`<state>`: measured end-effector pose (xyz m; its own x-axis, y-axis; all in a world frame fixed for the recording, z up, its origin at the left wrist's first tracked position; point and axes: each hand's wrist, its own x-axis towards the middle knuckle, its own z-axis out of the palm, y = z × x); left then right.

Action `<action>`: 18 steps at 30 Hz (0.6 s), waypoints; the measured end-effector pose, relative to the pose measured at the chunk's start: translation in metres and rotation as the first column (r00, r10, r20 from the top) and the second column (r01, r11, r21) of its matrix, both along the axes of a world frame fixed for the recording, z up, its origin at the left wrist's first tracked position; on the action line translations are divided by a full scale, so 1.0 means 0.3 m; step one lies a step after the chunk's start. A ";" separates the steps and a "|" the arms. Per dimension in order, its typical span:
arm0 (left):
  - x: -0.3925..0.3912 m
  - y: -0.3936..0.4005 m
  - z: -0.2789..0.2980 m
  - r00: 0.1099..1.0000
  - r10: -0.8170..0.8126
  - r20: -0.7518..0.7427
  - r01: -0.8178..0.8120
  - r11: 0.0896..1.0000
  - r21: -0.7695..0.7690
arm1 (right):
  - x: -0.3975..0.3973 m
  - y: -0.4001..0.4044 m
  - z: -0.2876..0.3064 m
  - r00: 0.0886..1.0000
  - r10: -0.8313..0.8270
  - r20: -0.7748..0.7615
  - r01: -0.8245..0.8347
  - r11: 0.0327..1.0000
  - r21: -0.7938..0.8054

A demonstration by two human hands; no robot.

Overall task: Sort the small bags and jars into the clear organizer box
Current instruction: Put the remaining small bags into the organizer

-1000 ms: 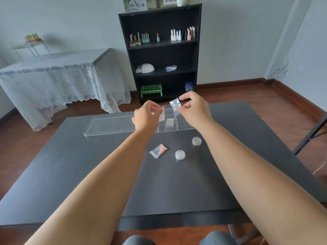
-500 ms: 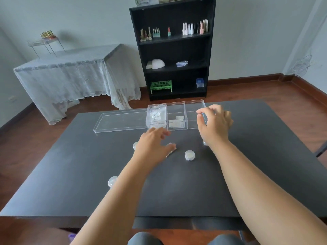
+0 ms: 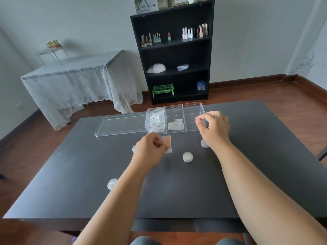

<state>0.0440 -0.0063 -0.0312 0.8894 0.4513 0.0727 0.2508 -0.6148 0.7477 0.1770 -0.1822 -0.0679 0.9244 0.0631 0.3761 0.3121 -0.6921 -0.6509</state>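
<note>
The clear organizer box (image 3: 192, 105) stands at the far middle of the black table (image 3: 70, 174) and has three compartments. Small bags lie in its left compartment (image 3: 155, 119) and its middle compartment (image 3: 176, 125). My left hand (image 3: 152, 151) pinches the left edge of a small bag with orange contents (image 3: 167, 143) just in front of the box. My right hand (image 3: 215, 129) hovers at the box's front right corner with its fingers loosely curled and nothing visible in them. Round jars sit on the table: one in the middle (image 3: 187, 157), one under my right wrist (image 3: 204, 144), one behind my left hand (image 3: 134, 148), one beside my left forearm (image 3: 111, 183).
The box's clear lid (image 3: 120, 126) lies flat to the left of the box. Beyond the table stand a black shelf (image 3: 172, 50) with small bottles and a lace-covered table (image 3: 74, 82). A dark chair part (image 3: 323, 153) shows at the right edge.
My right hand no longer holds the shiny bag it held over the box and has drawn back to the box's right corner. My left hand dropped to the table and pinched the orange bag.
</note>
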 end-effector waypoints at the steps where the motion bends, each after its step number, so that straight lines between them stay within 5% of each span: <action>1: 0.012 -0.001 0.014 0.999 0.023 0.029 -0.022 1.000 -0.015 | -0.001 -0.001 0.002 1.000 0.003 -0.007 -0.003 1.000 0.010; 7: 0.147 0.005 0.101 0.983 0.043 0.179 -0.030 0.997 -0.073 | -0.007 -0.007 0.007 1.000 0.030 -0.002 -0.030 0.998 0.051; 13: 0.251 -0.007 0.061 0.993 -0.054 0.101 0.047 0.997 0.069 | -0.006 -0.009 0.010 0.999 0.044 -0.006 -0.044 0.998 0.041; 18: 0.196 -0.011 0.003 0.991 0.017 0.135 -0.028 0.997 0.078 | -0.001 -0.008 0.007 0.998 0.049 -0.041 -0.047 0.998 0.052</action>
